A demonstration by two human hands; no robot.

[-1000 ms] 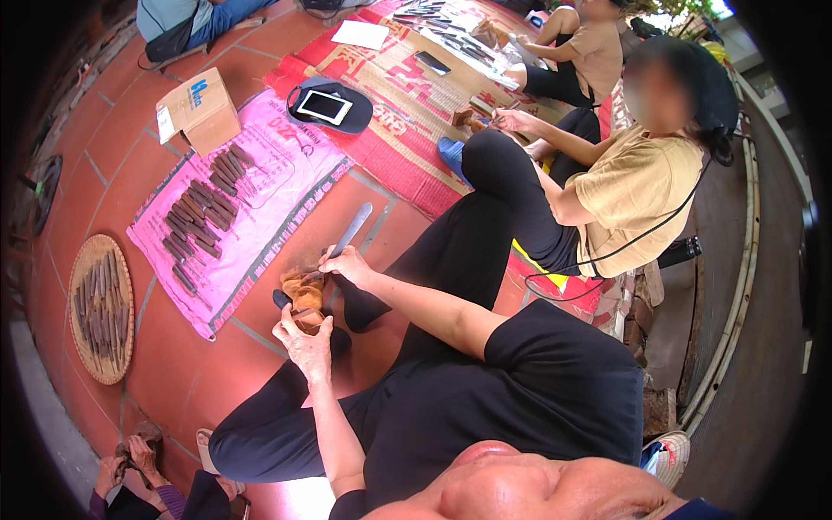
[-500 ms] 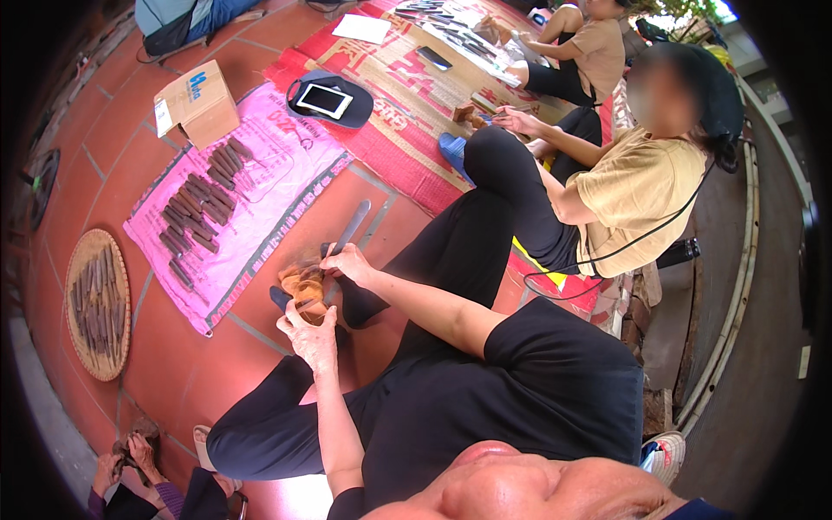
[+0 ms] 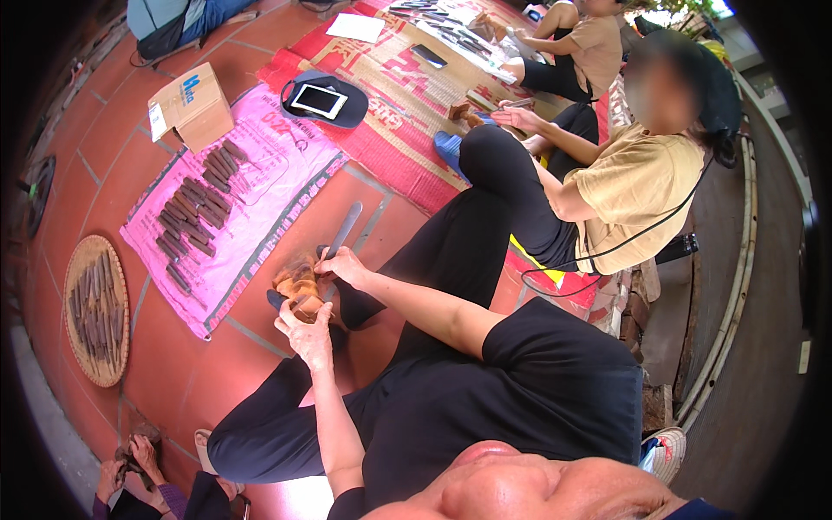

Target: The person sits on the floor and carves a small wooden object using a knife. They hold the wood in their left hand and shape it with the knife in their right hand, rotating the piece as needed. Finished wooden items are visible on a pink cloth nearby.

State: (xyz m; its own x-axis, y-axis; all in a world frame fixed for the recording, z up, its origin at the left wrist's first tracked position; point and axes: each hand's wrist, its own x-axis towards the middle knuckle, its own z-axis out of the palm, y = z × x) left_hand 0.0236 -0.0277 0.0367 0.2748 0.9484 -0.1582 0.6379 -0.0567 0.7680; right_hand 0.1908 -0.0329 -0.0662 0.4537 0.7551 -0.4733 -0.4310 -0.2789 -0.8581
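Note:
Between my hands, close above the brick floor, is a crumpled orange-brown piece point(image 3: 296, 279); its exact kind does not show. My left hand point(image 3: 308, 336) pinches its near edge, where a thin brown stick-like bit also shows. At its far right side is my right hand point(image 3: 344, 267), closed around what looks like a long grey-bladed knife point(image 3: 347, 227). The blade points up and away from me, and my fingers cover much of its lower end. My dark-socked feet are beside and under the piece, partly hidden by it.
A pink printed sheet point(image 3: 260, 204) carries rows of dark brown sticks point(image 3: 192, 208). A round woven tray point(image 3: 124, 347) of similar sticks lies left. Beyond stand a cardboard box point(image 3: 192, 108) and a cap point(image 3: 347, 108) with a white-framed device. Co-workers sit at right and lower left.
My right hand and the blade have shifted slightly left and down, and the blade stands a little steeper. The orange-brown piece has moved slightly left and looks more spread. My left hand still pinches it.

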